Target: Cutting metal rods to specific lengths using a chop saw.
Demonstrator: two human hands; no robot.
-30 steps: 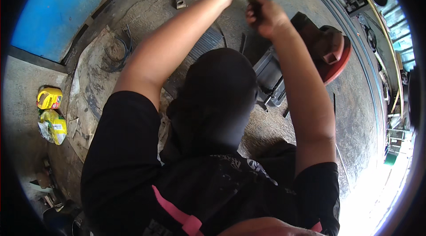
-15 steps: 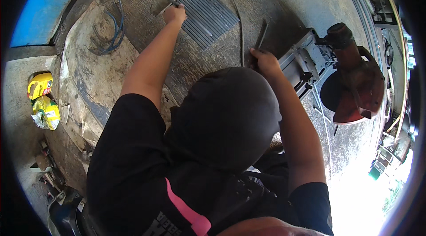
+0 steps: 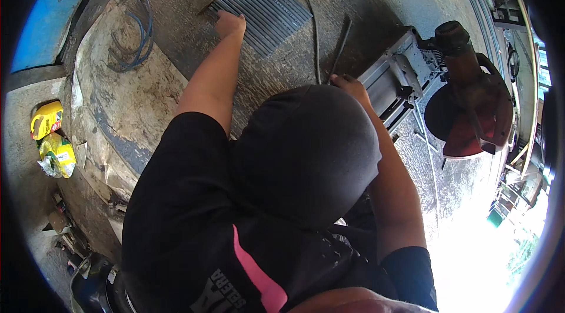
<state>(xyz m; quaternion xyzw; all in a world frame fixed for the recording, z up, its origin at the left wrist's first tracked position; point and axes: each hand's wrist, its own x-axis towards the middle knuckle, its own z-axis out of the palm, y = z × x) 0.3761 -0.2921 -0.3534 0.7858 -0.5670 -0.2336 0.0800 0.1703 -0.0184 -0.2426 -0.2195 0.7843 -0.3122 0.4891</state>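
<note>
A row of dark metal rods (image 3: 262,12) lies side by side on the floor ahead. My left hand (image 3: 231,24) reaches to the row's left edge and touches the rods there. Its thumb stands apart from the fingers, most of which are hidden from above. On the right, my right hand (image 3: 351,87) grips the near end of a single dark metal rod (image 3: 341,45), which points away from me. A black rounded covering (image 3: 306,154) hides part of this hand.
A cut-off saw (image 3: 465,95) with a large disc stands close to my right arm. A cable (image 3: 313,30) runs past the rods. Left lie bent blue tubing (image 3: 143,42) on a stained sheet (image 3: 156,71), a yellow jug (image 3: 47,120) and a yellow bag (image 3: 57,154).
The rod that stuck out from my left hand no longer protrudes; the hand now sits lower against the row's edge. My right hand has drawn slightly nearer with its rod. The whole view has shifted a little.
</note>
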